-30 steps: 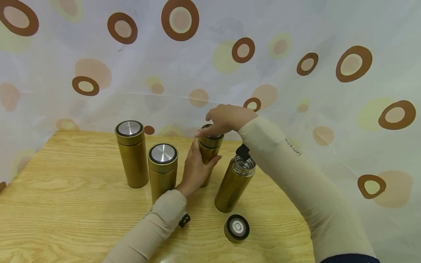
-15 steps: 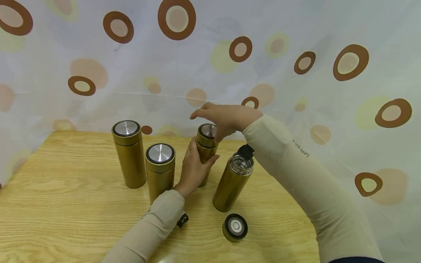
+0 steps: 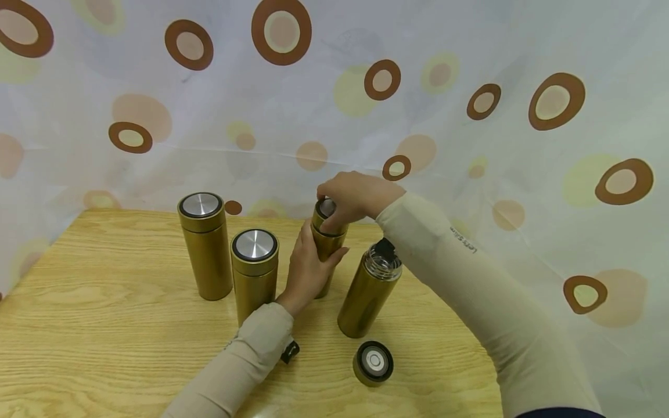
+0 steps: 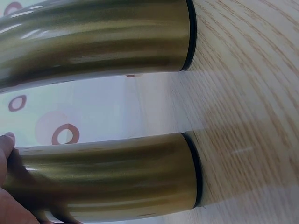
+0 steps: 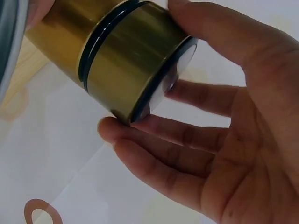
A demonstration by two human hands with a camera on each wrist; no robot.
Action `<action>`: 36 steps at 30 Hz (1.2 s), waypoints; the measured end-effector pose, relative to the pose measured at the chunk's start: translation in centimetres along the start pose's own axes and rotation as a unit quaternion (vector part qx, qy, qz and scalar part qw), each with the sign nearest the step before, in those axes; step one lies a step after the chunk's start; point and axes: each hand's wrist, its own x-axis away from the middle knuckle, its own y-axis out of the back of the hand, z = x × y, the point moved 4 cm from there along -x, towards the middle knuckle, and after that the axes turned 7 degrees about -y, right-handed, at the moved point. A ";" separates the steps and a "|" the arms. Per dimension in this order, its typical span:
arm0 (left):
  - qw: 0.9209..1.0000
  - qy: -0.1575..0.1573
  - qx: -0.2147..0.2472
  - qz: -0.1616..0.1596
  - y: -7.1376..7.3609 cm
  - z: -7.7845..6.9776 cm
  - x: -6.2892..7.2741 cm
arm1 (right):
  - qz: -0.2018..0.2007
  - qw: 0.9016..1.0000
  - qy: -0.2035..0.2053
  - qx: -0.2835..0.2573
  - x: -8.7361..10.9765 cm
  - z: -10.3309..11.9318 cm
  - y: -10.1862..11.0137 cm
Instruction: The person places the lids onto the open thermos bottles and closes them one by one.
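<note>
A gold thermos bottle (image 3: 325,247) stands on the wooden table. My left hand (image 3: 307,267) grips its body from the left, thumb toward the front. Over its top, my right hand (image 3: 356,195) holds the gold lid (image 5: 135,58), which has a silver disc on top. In the right wrist view the thumb lies on one side of the lid and the fingertips (image 5: 108,128) curl at the opposite rim. A dark groove shows between lid and body. In the left wrist view, the fingers at the left edge touch the gripped thermos's body.
To the right stands an uncapped thermos (image 3: 366,296) with a steel mouth. Its loose lid (image 3: 373,363) lies underside up in front. Two capped thermoses stand left, one farther back (image 3: 206,249) and one beside my left forearm (image 3: 255,278). A patterned cloth (image 3: 334,122) hangs behind the table.
My right hand has lifted its fingers off the lid, turned, and come back down round it. The left hand keeps its grip on the thermos.
</note>
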 end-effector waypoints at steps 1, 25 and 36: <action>1.000 0.000 0.000 0.001 0.0 0.0 0.0 | -0.003 1.000 -0.010 -0.002 -0.1 -0.1 0.0; 1.000 -0.012 -0.007 -0.011 0.0 0.1 -0.1 | 0.021 1.000 -0.003 0.010 1.4 0.7 1.4; 0.999 -0.025 -0.003 -0.020 0.0 0.2 -0.1 | 0.010 0.998 0.047 0.031 1.1 0.7 0.0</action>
